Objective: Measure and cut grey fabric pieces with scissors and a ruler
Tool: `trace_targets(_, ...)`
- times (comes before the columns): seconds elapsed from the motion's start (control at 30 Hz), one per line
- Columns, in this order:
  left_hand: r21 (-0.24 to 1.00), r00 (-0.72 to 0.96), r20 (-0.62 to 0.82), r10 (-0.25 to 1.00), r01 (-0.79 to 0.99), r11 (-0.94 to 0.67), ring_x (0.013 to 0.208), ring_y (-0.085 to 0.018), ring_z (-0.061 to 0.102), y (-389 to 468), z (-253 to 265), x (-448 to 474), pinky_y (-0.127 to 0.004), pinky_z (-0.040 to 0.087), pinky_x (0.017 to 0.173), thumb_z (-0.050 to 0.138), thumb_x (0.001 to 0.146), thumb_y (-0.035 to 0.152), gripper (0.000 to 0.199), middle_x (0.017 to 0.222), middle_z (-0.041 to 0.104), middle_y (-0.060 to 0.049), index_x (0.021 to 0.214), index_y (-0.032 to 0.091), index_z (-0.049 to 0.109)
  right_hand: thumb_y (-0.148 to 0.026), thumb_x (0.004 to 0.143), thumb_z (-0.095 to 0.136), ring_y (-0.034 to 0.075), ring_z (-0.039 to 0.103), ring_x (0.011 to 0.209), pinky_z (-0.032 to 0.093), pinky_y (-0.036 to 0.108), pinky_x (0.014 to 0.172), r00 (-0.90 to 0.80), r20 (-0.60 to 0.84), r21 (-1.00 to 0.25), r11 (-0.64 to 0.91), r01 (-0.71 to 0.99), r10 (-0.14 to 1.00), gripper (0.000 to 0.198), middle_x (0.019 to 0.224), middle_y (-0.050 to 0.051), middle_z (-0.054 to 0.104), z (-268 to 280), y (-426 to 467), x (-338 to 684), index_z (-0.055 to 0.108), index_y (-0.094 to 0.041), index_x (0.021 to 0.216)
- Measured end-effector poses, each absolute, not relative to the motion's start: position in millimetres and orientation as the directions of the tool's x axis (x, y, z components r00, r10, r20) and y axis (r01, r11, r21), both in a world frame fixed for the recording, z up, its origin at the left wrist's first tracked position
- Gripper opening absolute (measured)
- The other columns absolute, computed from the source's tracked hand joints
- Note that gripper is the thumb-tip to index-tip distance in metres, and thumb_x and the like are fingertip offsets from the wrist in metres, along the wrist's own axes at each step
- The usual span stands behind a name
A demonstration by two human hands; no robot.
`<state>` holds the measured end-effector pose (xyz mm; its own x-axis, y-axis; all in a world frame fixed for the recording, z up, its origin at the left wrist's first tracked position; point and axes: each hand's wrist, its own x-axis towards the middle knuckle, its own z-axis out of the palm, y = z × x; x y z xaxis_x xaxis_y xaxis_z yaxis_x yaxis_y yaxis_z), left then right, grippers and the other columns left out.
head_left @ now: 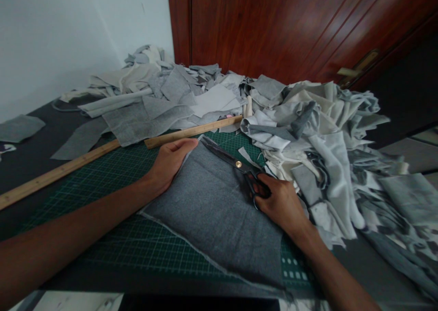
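A dark grey piece of fabric [219,215] lies across the green cutting mat [130,251]. My left hand [173,162] pinches its upper left corner between thumb and fingers. In my right hand [282,199] is a pair of black-handled scissors [238,164], my fingers through the loops. The blades run along the fabric's top edge, with their tips close to my left fingertips. Whether the blades are parted is hard to make out. Just beyond the scissors, a thin pale fabric strip [249,156] rests on the mat.
Grey and white fabric scraps [171,85] are heaped along the back, and a bigger pile [318,119] spreads down the right. A long wooden ruler [61,171] lies at the left, with another wooden strip [195,130] behind my left hand. A brown door [273,28] and white wall [68,37] stand behind.
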<state>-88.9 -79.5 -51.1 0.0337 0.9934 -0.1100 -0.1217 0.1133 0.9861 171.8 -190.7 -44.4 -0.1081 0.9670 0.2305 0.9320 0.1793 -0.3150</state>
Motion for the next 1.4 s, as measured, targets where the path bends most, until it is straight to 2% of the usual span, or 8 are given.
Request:
trace_targets(0.17, 0.997, 0.035, -0.036, 0.999, -0.068, 0.038, 0.070, -0.013, 0.056, -79.8, -49.5, -88.3, -0.027, 0.045, 0.071, 0.076, 0.072, 0.040, 0.021, 0.074, 0.071, 0.002, 0.078, 0.020, 0.078, -0.015, 0.075, 0.055, 0.012, 0.044, 0.051, 0.026, 0.027, 0.056, -0.127, 0.261, -0.288, 0.203, 0.936, 0.957, 0.011, 0.059, -0.003, 0.053, -44.4, -191.7, 171.3, 0.048, -0.022, 0.070)
trace_targets(0.3, 1.000, 0.052, 0.011, 0.999, -0.023, -0.009, 0.066, -0.012, 0.054, -79.3, -50.5, -89.0, -0.027, 0.045, 0.069, 0.074, 0.073, 0.040, 0.019, 0.072, 0.069, 0.003, 0.074, 0.021, 0.077, -0.014, 0.076, 0.054, 0.013, 0.048, 0.055, 0.027, 0.027, 0.058, -0.132, 0.288, -0.244, 0.206, 0.948, 0.949, 0.010, 0.063, -0.003, 0.056, -43.9, -192.9, 173.1, 0.051, -0.022, 0.073)
trace_targets(0.57, 0.999, 0.112, 0.031, 0.993, 0.032, -0.034, 0.068, -0.013, 0.056, -79.8, -50.0, -90.4, -0.026, 0.043, 0.067, 0.074, 0.076, 0.041, 0.020, 0.072, 0.070, 0.003, 0.074, 0.022, 0.078, -0.012, 0.075, 0.055, 0.014, 0.053, 0.058, 0.029, 0.027, 0.058, -0.131, 0.267, -0.223, 0.194, 0.955, 0.955, 0.010, 0.066, -0.002, 0.060, -42.4, -193.3, 175.0, 0.056, -0.022, 0.076)
trace_targets(0.83, 0.995, 0.065, 0.025, 0.998, 0.099, -0.031, 0.074, -0.018, 0.062, -81.6, -46.7, -90.1, -0.028, 0.047, 0.069, 0.074, 0.076, 0.041, 0.017, 0.075, 0.073, 0.001, 0.074, 0.025, 0.079, -0.014, 0.080, 0.056, 0.015, 0.054, 0.058, 0.027, 0.028, 0.059, -0.118, 0.204, -0.230, 0.165, 0.959, 0.972, 0.009, 0.066, 0.000, 0.064, -43.2, -194.9, 174.0, 0.059, -0.021, 0.077)
trace_targets(0.97, 0.995, 0.053, -0.002, 0.999, 0.103, -0.003, 0.076, -0.016, 0.062, -80.8, -47.8, -90.1, -0.028, 0.047, 0.074, 0.072, 0.080, 0.038, 0.016, 0.079, 0.075, 0.001, 0.080, 0.024, 0.081, -0.013, 0.082, 0.053, 0.013, 0.051, 0.054, 0.026, 0.028, 0.058, -0.121, 0.183, -0.271, 0.168, 0.948, 0.976, 0.012, 0.063, 0.000, 0.061, -44.9, -195.9, 170.1, 0.057, -0.021, 0.075)
trace_targets(1.1, 0.995, 0.069, -0.001, 0.998, 0.100, -0.006, 0.077, -0.016, 0.061, -81.0, -48.7, -89.5, -0.028, 0.047, 0.075, 0.072, 0.080, 0.038, 0.018, 0.079, 0.075, 0.002, 0.078, 0.022, 0.080, -0.015, 0.079, 0.054, 0.013, 0.046, 0.049, 0.027, 0.027, 0.055, -0.055, 0.212, -0.334, 0.125, 0.934, 0.976, 0.011, 0.057, -0.002, 0.055, -42.8, -194.0, 168.5, 0.052, -0.022, 0.070)
trace_targets(1.23, 0.995, 0.063, -0.012, 0.998, 0.097, 0.006, 0.077, -0.017, 0.061, -81.7, -48.2, -88.4, -0.029, 0.047, 0.075, 0.072, 0.080, 0.039, 0.019, 0.082, 0.076, 0.001, 0.080, 0.022, 0.080, -0.022, 0.079, 0.057, 0.013, 0.050, 0.049, 0.029, 0.025, 0.053, 0.003, 0.239, -0.401, 0.095, 0.911, 0.971, 0.012, 0.055, -0.002, 0.054, -37.5, -191.6, 171.9, 0.052, -0.022, 0.069)
trace_targets(1.4, 0.996, 0.037, -0.016, 0.999, 0.084, 0.013, 0.079, -0.018, 0.063, -82.7, -45.5, -88.1, -0.030, 0.048, 0.076, 0.073, 0.078, 0.038, 0.017, 0.084, 0.077, 0.000, 0.079, 0.023, 0.080, -0.022, 0.077, 0.058, 0.013, 0.049, 0.050, 0.027, 0.025, 0.053, -0.050, 0.195, -0.393, 0.124, 0.911, 0.980, 0.011, 0.055, -0.003, 0.054, -36.8, -193.2, 170.3, 0.051, -0.023, 0.069)
